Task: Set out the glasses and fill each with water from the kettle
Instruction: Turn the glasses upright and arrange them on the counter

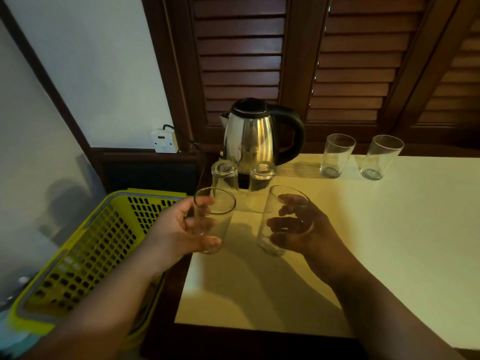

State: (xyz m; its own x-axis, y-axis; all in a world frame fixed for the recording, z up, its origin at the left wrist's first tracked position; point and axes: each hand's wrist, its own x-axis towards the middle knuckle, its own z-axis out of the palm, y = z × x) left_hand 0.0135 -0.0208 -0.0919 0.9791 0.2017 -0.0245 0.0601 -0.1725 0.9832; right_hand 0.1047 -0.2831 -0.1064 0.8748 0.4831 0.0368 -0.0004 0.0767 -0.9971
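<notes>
My left hand [181, 229] grips a clear glass [220, 216], mouth up, above the table's left edge. My right hand [306, 229] grips a second clear glass [270, 219], also mouth up and slightly tilted. Behind them two glasses stand upside down: one [225, 175] at the left, the other [261, 175] just right of it. A steel kettle [250, 136] with a black handle sits on its base at the back. Two more glasses stand upright at the back right, one [336, 155] nearer the kettle, one [380, 157] further right.
A cream table top [376, 229] stretches right and toward me. A yellow perforated basket [98, 245] stands left of the table. A wall socket [164, 141] with the kettle's cord is behind it. Dark louvred shutters [259, 61] close off the back.
</notes>
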